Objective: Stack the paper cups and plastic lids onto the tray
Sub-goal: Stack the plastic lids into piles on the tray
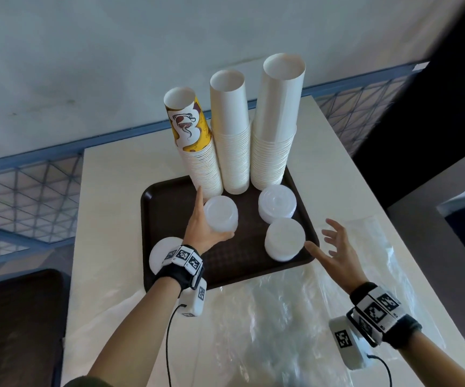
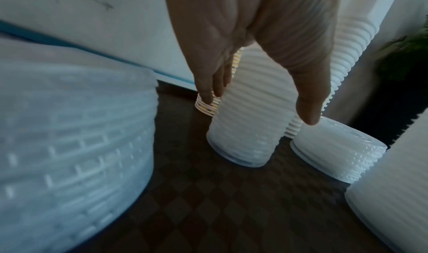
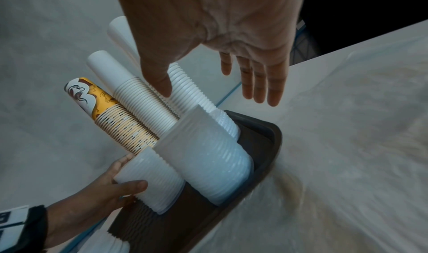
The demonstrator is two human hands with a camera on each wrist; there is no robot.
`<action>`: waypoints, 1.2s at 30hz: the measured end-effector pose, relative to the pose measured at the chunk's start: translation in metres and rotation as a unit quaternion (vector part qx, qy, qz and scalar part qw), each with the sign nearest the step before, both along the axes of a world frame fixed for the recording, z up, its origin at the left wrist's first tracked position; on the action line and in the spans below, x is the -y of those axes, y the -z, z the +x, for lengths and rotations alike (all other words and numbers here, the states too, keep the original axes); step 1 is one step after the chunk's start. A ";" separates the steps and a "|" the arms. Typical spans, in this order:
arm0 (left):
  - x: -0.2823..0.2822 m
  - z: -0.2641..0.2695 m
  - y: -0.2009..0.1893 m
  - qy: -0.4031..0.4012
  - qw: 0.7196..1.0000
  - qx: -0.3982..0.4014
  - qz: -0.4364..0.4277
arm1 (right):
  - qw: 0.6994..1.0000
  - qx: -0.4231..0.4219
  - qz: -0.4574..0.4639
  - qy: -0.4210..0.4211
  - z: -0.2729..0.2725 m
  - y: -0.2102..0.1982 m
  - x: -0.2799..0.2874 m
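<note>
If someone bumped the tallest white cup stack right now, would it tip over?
Probably, and quite easily. The tallest white cup stack is far higher than its base is wide and stands free on the tray, neither hand touching it. Being nested paper, it likely weighs little, and it might knock the middle cup stack close beside it.

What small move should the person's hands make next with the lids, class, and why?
Probably the left hand should let go of the lid stack it grips, since that stack already stands on the brown tray, and then reach back for the lid stack still on the table beside the tray's left edge. The right hand hovers open, holding nothing.
</note>
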State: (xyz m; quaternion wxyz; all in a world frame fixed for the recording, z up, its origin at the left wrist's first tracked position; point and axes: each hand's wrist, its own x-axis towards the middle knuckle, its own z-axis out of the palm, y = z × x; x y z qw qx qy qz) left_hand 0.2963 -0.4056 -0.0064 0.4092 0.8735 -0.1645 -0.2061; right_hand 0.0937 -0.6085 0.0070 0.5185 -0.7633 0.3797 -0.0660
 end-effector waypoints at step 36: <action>-0.014 -0.066 0.019 -0.125 0.987 0.027 -0.093 | 0.999 -0.036 0.021 -0.027 -0.002 0.014 -0.001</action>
